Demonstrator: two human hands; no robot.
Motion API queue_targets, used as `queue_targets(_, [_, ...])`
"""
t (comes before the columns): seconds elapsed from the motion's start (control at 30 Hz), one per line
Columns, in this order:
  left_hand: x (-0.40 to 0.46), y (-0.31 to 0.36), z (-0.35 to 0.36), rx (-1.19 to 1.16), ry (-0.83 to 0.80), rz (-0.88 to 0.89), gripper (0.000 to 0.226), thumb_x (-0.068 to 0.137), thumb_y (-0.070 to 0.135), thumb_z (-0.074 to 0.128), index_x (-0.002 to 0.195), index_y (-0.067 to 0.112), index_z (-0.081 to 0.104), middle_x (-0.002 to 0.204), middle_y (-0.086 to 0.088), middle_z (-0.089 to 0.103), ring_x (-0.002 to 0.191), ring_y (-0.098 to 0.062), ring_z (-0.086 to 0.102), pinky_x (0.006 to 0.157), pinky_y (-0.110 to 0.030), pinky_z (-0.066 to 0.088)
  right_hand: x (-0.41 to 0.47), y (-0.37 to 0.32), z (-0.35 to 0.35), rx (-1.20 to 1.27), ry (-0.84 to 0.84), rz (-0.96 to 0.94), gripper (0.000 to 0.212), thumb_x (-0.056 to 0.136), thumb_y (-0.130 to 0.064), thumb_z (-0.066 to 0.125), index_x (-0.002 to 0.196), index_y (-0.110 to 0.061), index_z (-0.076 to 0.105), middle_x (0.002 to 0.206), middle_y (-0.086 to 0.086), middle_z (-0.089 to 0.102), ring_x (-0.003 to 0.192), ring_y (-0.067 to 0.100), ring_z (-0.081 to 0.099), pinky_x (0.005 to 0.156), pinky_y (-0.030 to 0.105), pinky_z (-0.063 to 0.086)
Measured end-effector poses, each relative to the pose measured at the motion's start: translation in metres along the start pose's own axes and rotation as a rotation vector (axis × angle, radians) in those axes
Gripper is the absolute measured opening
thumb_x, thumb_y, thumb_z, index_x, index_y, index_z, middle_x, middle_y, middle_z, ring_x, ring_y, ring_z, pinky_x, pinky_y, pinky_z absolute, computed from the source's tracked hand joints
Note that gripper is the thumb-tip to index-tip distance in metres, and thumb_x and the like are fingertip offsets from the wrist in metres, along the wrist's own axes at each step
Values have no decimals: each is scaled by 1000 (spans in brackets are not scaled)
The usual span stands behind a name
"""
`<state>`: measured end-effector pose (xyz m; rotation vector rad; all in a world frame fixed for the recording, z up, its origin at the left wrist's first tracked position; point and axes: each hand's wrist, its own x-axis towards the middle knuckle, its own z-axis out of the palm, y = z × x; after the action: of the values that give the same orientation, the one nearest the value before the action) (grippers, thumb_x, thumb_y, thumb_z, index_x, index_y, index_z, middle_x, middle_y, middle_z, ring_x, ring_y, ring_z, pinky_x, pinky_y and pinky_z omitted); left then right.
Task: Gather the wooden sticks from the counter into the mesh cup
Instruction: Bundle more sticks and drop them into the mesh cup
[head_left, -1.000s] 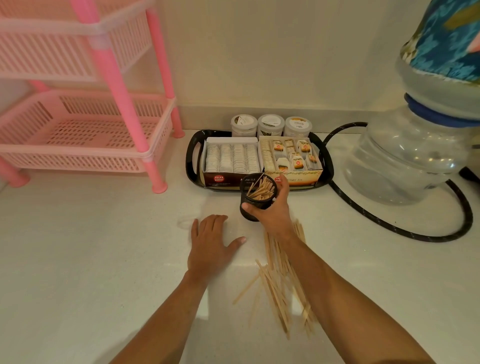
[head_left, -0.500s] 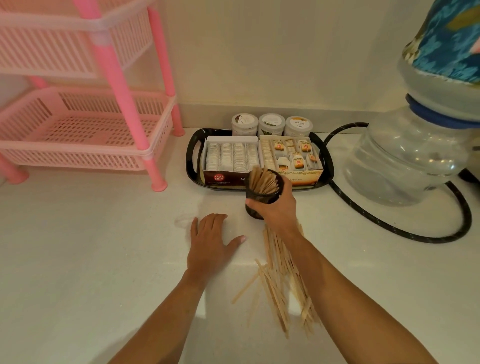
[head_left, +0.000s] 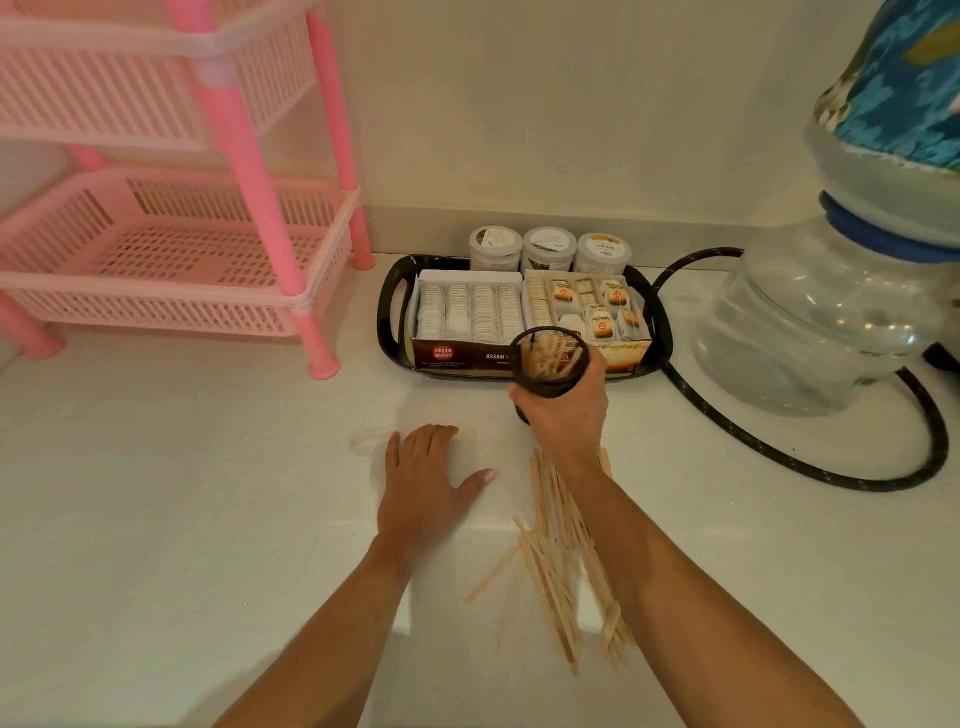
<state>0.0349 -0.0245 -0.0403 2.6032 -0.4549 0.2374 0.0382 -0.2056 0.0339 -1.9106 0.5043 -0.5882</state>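
My right hand (head_left: 563, 413) grips the black mesh cup (head_left: 549, 364) from behind and holds it tilted toward me, just in front of the tray. Inside the cup I see several wooden sticks, blurred by motion. A loose pile of wooden sticks (head_left: 558, 551) lies on the white counter under my right forearm, partly hidden by it. My left hand (head_left: 428, 480) rests flat on the counter, fingers spread, to the left of the pile and holding nothing.
A black tray (head_left: 395, 317) with two tea-bag boxes and three small jars stands against the wall behind the cup. A pink plastic rack (head_left: 156, 260) is at the left. At the right sit a large water bottle (head_left: 821, 322) and a black hose (head_left: 883, 467).
My right hand has lifted the mesh cup slightly and tipped its mouth toward me; the sticks inside have shifted. My left hand and the pile on the counter have not moved.
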Motion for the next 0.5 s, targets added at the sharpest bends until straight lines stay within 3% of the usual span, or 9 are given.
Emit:
queue_targets(0.07, [0, -1, -1, 3, -5, 1, 79, 79, 82, 35, 131, 25, 47, 134, 6, 51, 132, -16, 41, 120, -49, 17, 0, 0, 1, -13, -59, -14, 95, 56, -42, 89, 135, -31, 38, 116, -22, 53, 108, 2, 52, 93, 21, 49])
queue_targets(0.17, [0, 0, 0, 3, 1, 2, 77, 80, 81, 36, 131, 24, 47, 134, 6, 52, 131, -15, 41, 120, -47, 15, 0, 1, 2, 23, -8, 19, 94, 55, -43, 88, 133, -33, 38, 109, -28, 50, 103, -1, 53, 90, 19, 49])
queue_targets(0.27, [-2, -1, 0, -3, 18, 13, 76, 80, 79, 39, 130, 24, 48, 132, 6, 52, 130, -15, 42, 120, -47, 16, -1, 1, 3, 13, -50, 7, 90, 52, -48, 87, 128, -40, 38, 105, -34, 51, 100, -14, 53, 82, 7, 45])
queue_targets(0.4, [-1, -1, 2, 7, 12, 6, 76, 80, 80, 38, 130, 24, 47, 132, 6, 52, 130, -14, 41, 120, -48, 17, -1, 3, 6, 49, 20, 52, 94, 55, -44, 89, 133, -32, 39, 115, -21, 52, 108, 2, 51, 89, 18, 49])
queue_targets(0.5, [-1, -3, 2, 8, 11, 9, 77, 80, 81, 38, 130, 24, 48, 132, 5, 53, 130, -15, 43, 119, -49, 18, -3, 9, 8, 28, -74, 41, 93, 57, -43, 90, 134, -31, 38, 113, -22, 51, 107, 3, 50, 79, 4, 40])
